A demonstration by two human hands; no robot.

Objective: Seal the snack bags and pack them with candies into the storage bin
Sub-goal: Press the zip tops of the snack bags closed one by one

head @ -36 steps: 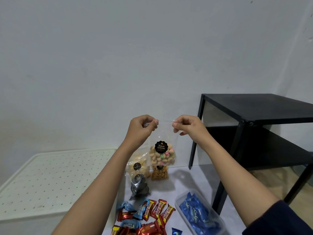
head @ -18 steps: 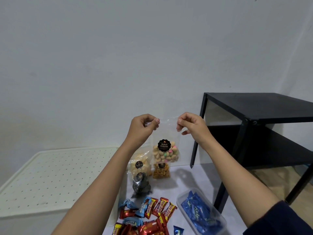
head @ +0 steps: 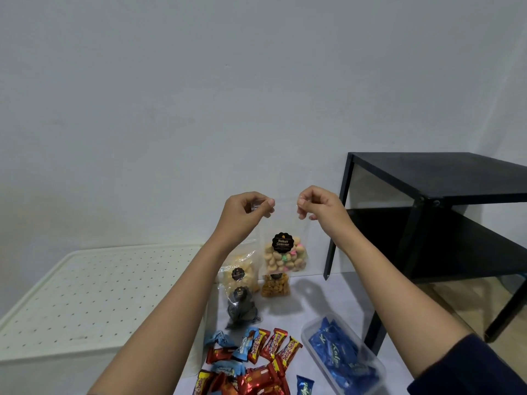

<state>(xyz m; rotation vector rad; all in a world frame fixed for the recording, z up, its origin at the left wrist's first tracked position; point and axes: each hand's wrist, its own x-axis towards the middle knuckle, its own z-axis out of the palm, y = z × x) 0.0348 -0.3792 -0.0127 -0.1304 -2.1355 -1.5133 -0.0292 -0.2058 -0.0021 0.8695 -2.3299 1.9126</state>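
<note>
**Biscuit bag held up by its top corners**

Held in mid-air in front of the bare wall: a clear snack bag with a black "Biskuit Gemrose" label and pale and coloured biscuits settled at the bottom. Hangs clear of everything below. Pinched at one top corner by the left hand, thumb and forefinger pressed together on the film, remaining fingers curled in. Pinched at the other corner by the right hand, fingertips closed on the edge. Impossible to judge whether the mouth is sealed, with the film nearly lost against the wall.

Lower down, on the pale surface, three more snack bags close together:
- a yellowish one, partly behind the left forearm
- a dark one, contents unclear
- an orange-brown one, its top hidden by the raised bag

Nearer the camera, a heap of candies in red and blue wrappers, cut off by the bottom edge. Just right of them, a clear container holding blue packets, its near end out of frame.

To the left, a white perforated lid, with whatever lies beneath it out of sight. To the right, a black shelf, cropped at the frame edge. In the bottom right corner, a dark sleeve.
</note>
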